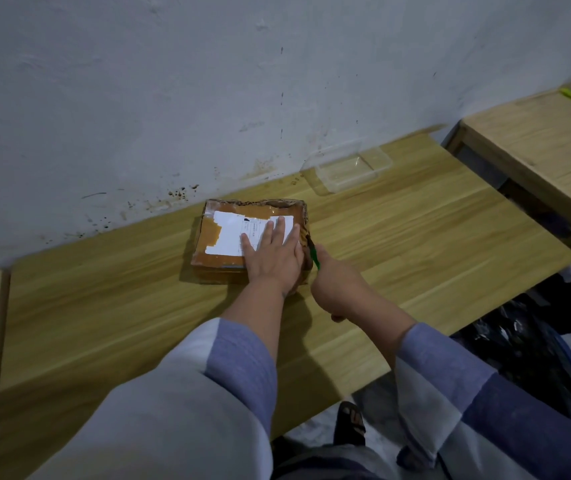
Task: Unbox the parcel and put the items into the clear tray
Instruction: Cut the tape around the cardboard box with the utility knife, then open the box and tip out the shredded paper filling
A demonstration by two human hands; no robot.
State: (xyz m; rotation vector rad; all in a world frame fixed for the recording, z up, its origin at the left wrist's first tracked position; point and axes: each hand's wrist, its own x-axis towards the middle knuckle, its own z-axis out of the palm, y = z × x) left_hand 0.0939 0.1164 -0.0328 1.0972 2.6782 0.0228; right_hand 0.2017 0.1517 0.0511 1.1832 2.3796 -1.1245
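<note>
Pressing our left hand (274,257) flat on the still-taped parcel (242,237) mid-tabletop (104,306), our right hand (337,284) gripping a green cutter (314,255) at its right edge, we judge unboxing barely begun (the clear tray (348,169) near the wall holds nothing yet).

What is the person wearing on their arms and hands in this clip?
Both hands, left hand and right hand, are bare: no gloves, rings or watch visible. Each arm has a loose pale grey-white sleeve with a blue-purple cuff ending mid-forearm.
</note>
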